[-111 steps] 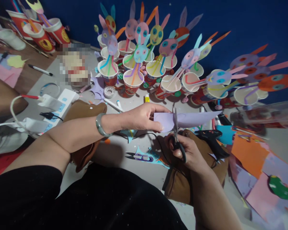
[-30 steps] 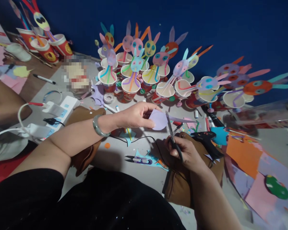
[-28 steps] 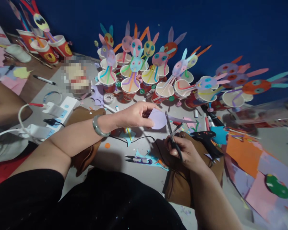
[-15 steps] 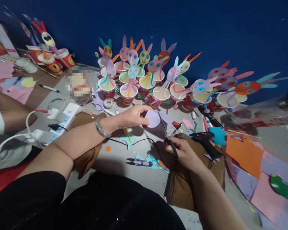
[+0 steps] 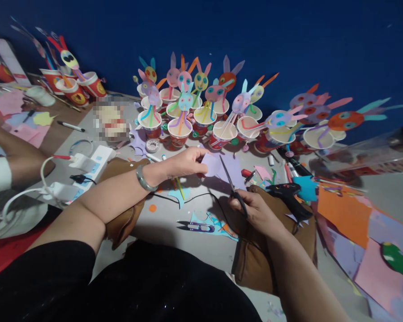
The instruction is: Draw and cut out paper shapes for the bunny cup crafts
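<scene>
My left grip [image 5: 190, 162] pinches the lilac paper [image 5: 215, 164], out at twelve o'clock from my body. My right grip [image 5: 255, 209] is closed round the handles of the scissors [image 5: 231, 184], their blades lying across that paper. The cutting looks part done; how much outline is left I cannot tell. From eleven to two o'clock, finished-looking heads [image 5: 185, 103] rise from cups [image 5: 180, 141] on the worktop [image 5: 157, 223].

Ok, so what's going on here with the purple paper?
The left hand pinches the purple paper, and the right hand holds scissors that cross it in this view. Whether they're cutting this instant is hard to tell. Beyond the hands, long-eared faces poke up out of cups. Small snips lie unheld nearby.
</scene>
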Demonstrator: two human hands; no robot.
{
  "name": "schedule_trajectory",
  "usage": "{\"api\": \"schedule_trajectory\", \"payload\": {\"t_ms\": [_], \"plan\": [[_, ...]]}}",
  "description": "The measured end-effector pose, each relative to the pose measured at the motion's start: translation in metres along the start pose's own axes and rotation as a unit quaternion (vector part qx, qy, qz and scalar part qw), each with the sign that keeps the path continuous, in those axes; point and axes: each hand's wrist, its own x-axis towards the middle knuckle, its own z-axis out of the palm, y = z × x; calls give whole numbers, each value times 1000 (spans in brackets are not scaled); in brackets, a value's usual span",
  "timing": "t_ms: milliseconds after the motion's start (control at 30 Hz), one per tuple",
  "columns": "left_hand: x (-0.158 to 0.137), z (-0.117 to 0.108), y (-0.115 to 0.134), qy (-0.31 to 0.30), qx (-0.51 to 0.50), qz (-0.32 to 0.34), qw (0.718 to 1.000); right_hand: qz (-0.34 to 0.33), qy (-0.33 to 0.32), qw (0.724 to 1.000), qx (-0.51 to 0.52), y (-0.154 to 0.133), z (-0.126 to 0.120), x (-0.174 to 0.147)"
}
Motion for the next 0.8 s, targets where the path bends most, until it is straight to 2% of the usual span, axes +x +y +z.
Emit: {"api": "schedule_trajectory", "payload": {"t_ms": [200,467,600,800], "plan": [[0,-1,-1,9,41,-12,999,-11,23,1000,-8,2,-1,1],[0,1,-3,-7,14,27,1000,-64,6,997,47,6,-5,-4],[-2,7,-1,-48,-13,7,999,-86,58,994,33,3,-1,-2],[-6,21,-9,-96,-18,-34,995,-71,153,985,24,-1,6,-1]]}}
